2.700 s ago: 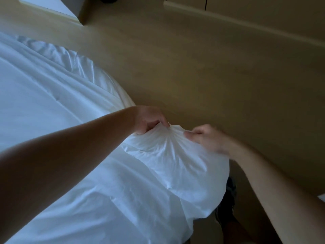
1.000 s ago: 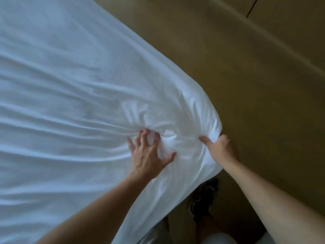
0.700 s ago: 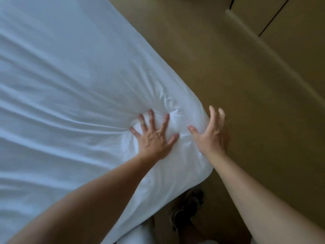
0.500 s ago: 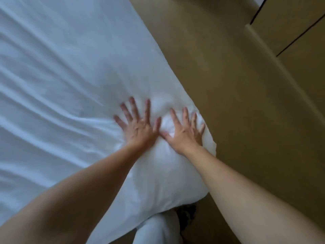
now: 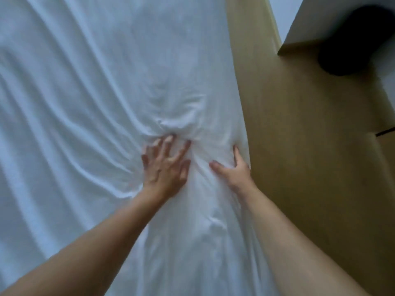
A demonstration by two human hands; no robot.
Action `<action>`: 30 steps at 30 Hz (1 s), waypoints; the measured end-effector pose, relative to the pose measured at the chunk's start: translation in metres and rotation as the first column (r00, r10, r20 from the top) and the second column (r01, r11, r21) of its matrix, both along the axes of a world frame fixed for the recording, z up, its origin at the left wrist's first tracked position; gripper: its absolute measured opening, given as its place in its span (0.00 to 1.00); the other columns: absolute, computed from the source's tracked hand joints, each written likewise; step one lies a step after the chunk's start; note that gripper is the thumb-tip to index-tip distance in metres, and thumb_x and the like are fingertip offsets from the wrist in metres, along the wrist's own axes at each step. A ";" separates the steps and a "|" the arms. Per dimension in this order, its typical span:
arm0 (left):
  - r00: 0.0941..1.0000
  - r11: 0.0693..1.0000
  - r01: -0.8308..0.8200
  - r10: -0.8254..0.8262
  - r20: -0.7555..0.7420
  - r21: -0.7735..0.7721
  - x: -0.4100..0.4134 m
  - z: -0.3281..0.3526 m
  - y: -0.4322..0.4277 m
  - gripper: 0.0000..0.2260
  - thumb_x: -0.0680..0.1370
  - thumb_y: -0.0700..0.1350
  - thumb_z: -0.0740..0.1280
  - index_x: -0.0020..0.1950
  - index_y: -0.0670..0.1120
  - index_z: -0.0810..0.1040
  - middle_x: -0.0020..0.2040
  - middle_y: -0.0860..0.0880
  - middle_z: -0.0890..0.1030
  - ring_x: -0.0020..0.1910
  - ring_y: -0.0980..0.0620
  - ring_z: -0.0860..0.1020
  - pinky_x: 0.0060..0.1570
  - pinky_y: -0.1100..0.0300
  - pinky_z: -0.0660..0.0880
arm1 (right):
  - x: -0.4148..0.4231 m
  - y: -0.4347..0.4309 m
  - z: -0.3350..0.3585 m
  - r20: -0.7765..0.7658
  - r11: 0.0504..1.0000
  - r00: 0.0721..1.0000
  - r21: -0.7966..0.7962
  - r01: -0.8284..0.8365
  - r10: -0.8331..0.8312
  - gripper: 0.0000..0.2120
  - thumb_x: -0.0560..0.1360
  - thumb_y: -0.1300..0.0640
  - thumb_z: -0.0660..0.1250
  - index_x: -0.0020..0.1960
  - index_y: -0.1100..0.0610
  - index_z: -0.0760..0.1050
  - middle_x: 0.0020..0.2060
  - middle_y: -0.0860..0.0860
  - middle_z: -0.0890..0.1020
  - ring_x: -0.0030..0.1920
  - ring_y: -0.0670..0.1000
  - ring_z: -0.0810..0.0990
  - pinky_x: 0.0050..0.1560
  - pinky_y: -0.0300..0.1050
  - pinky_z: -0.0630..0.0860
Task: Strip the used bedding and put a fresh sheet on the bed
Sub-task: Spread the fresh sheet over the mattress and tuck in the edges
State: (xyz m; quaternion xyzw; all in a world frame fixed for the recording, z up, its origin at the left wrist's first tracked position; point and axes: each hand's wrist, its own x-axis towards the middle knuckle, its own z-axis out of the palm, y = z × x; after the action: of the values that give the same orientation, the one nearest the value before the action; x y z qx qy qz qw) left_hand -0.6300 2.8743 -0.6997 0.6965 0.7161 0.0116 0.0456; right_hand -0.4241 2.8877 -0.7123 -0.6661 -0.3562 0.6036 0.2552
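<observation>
A white sheet (image 5: 89, 107) covers the bed and fills the left and middle of the head view, with long wrinkles running toward a bunched knot of cloth (image 5: 181, 122) near the bed's right edge. My left hand (image 5: 165, 165) lies flat on the sheet just below that bunch, fingers spread and straight. My right hand (image 5: 234, 169) presses on the sheet at the bed's right edge, thumb out to the left and forefinger pointing up; its other fingers drop over the edge out of sight.
Tan wooden floor (image 5: 299, 157) runs along the right side of the bed. A tan cabinet or wall corner (image 5: 303, 39) juts in at the upper right, with a dark round object (image 5: 352, 43) beside it.
Both hands let go of the gathered sheet corner and went flat on the sheet. They have slid forward along the bed's right edge, pushing the wrinkles ahead of them.
</observation>
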 end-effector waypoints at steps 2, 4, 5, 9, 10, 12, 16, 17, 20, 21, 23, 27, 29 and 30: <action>0.953 0.948 -0.297 0.302 0.031 -0.112 -0.008 0.004 0.049 0.39 0.71 0.77 0.55 0.80 0.66 0.51 0.83 0.46 0.43 0.80 0.35 0.46 0.73 0.33 0.37 | -0.017 0.039 -0.005 0.092 0.999 0.995 -0.027 0.030 -0.027 0.60 0.59 0.34 0.80 0.81 0.48 0.53 0.74 0.50 0.70 0.72 0.54 0.71 0.73 0.52 0.68; 0.935 0.909 -0.352 0.353 -0.036 -0.221 0.008 -0.011 0.056 0.44 0.68 0.82 0.48 0.80 0.66 0.40 0.81 0.49 0.33 0.79 0.35 0.35 0.70 0.26 0.35 | -0.028 0.070 -0.013 0.130 0.993 0.989 -0.086 0.082 -0.071 0.66 0.52 0.28 0.79 0.81 0.49 0.53 0.74 0.52 0.70 0.71 0.56 0.71 0.72 0.52 0.68; 0.941 0.910 -0.337 0.337 -0.044 -0.242 0.014 -0.017 0.055 0.44 0.68 0.82 0.45 0.79 0.66 0.37 0.81 0.49 0.31 0.79 0.36 0.34 0.68 0.23 0.37 | -0.030 0.082 -0.019 0.110 0.987 0.990 -0.125 0.102 -0.088 0.69 0.48 0.26 0.79 0.80 0.50 0.54 0.73 0.52 0.71 0.71 0.56 0.72 0.71 0.51 0.68; 0.919 0.883 -0.374 0.395 0.018 -0.283 0.009 -0.015 0.098 0.52 0.59 0.86 0.43 0.77 0.67 0.31 0.78 0.51 0.25 0.77 0.34 0.30 0.66 0.20 0.40 | -0.024 0.124 -0.036 -0.145 0.974 0.985 -0.219 0.057 -0.090 0.69 0.42 0.28 0.82 0.77 0.48 0.60 0.66 0.49 0.78 0.63 0.52 0.80 0.65 0.51 0.77; 0.906 0.872 -0.398 0.423 0.029 -0.284 0.013 -0.014 0.121 0.54 0.58 0.87 0.44 0.77 0.65 0.30 0.78 0.51 0.25 0.77 0.33 0.30 0.66 0.20 0.40 | -0.022 0.138 -0.039 -0.213 0.974 0.972 -0.220 0.051 -0.098 0.67 0.43 0.31 0.83 0.76 0.48 0.61 0.63 0.49 0.79 0.59 0.51 0.82 0.61 0.51 0.80; 0.888 0.850 -0.429 0.459 0.030 -0.305 0.031 -0.013 0.155 0.57 0.57 0.87 0.43 0.78 0.61 0.29 0.78 0.49 0.25 0.77 0.32 0.30 0.66 0.20 0.41 | -0.022 0.173 -0.046 -0.324 0.969 0.931 -0.230 0.094 -0.168 0.61 0.47 0.36 0.86 0.75 0.50 0.64 0.62 0.52 0.81 0.57 0.55 0.84 0.60 0.57 0.80; 0.885 0.834 -0.441 0.466 -0.005 -0.332 0.043 -0.019 0.211 0.58 0.57 0.87 0.44 0.77 0.59 0.25 0.77 0.49 0.23 0.77 0.33 0.30 0.66 0.20 0.40 | -0.040 0.263 -0.048 -0.389 0.985 0.908 -0.130 0.111 -0.153 0.49 0.55 0.42 0.86 0.71 0.53 0.70 0.61 0.52 0.82 0.58 0.54 0.83 0.61 0.57 0.79; 0.865 0.815 -0.475 0.502 -0.005 -0.331 0.038 -0.018 0.234 0.58 0.56 0.87 0.44 0.76 0.59 0.25 0.76 0.50 0.22 0.77 0.33 0.30 0.66 0.20 0.39 | -0.046 0.287 -0.047 -0.361 0.989 0.923 -0.110 0.100 -0.133 0.51 0.53 0.41 0.86 0.71 0.53 0.71 0.61 0.51 0.82 0.58 0.53 0.83 0.60 0.56 0.80; 0.745 0.714 -0.615 0.665 0.049 -0.334 0.037 -0.012 0.313 0.61 0.56 0.88 0.46 0.77 0.58 0.26 0.77 0.51 0.24 0.78 0.36 0.31 0.66 0.20 0.39 | -0.051 0.358 -0.047 -0.317 0.996 0.946 -0.076 0.046 -0.068 0.61 0.46 0.41 0.87 0.74 0.54 0.66 0.63 0.52 0.80 0.60 0.54 0.81 0.62 0.56 0.79; 0.725 0.696 -0.634 0.686 0.052 -0.336 0.045 -0.012 0.330 0.61 0.55 0.88 0.47 0.77 0.58 0.26 0.78 0.51 0.25 0.78 0.36 0.32 0.67 0.20 0.40 | -0.048 0.381 -0.048 -0.326 0.997 0.944 -0.078 0.028 -0.052 0.63 0.46 0.42 0.87 0.75 0.54 0.64 0.64 0.51 0.79 0.61 0.54 0.81 0.62 0.56 0.78; 0.720 0.677 -0.642 0.694 0.021 -0.361 0.060 -0.010 0.342 0.63 0.55 0.87 0.49 0.77 0.57 0.26 0.78 0.51 0.25 0.79 0.37 0.34 0.68 0.21 0.44 | -0.045 0.416 -0.047 -0.383 0.992 0.922 -0.125 0.013 -0.061 0.65 0.44 0.42 0.88 0.75 0.53 0.63 0.66 0.52 0.78 0.62 0.55 0.80 0.64 0.57 0.77; 0.714 0.634 -0.637 0.700 -0.027 -0.438 0.049 0.002 0.383 0.69 0.47 0.88 0.52 0.75 0.56 0.22 0.76 0.47 0.22 0.78 0.34 0.31 0.67 0.20 0.45 | -0.061 0.465 -0.037 -0.391 0.948 0.897 -0.306 0.087 -0.208 0.71 0.38 0.34 0.85 0.75 0.54 0.62 0.66 0.52 0.77 0.63 0.57 0.79 0.66 0.59 0.75; 0.681 0.609 -0.664 0.732 -0.015 -0.434 0.037 0.006 0.431 0.73 0.46 0.88 0.53 0.76 0.53 0.23 0.76 0.46 0.23 0.77 0.33 0.31 0.66 0.19 0.44 | -0.070 0.484 -0.039 -0.454 0.940 0.860 -0.330 0.083 -0.235 0.63 0.43 0.37 0.86 0.72 0.55 0.66 0.63 0.53 0.80 0.61 0.57 0.81 0.63 0.60 0.77; 0.671 0.602 -0.671 0.741 -0.010 -0.432 0.036 0.005 0.455 0.73 0.47 0.87 0.54 0.77 0.50 0.24 0.77 0.45 0.24 0.77 0.32 0.31 0.66 0.19 0.44 | -0.071 0.493 -0.042 -0.487 0.945 0.843 -0.319 0.071 -0.227 0.58 0.48 0.40 0.87 0.72 0.55 0.68 0.62 0.54 0.81 0.60 0.57 0.82 0.63 0.60 0.78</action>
State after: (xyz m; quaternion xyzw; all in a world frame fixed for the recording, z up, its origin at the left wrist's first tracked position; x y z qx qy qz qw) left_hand -0.5940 3.3295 -0.6950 0.3264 0.9124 -0.0585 0.2398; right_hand -0.4952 3.3812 -0.7544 -0.5348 -0.1291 0.7837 0.2882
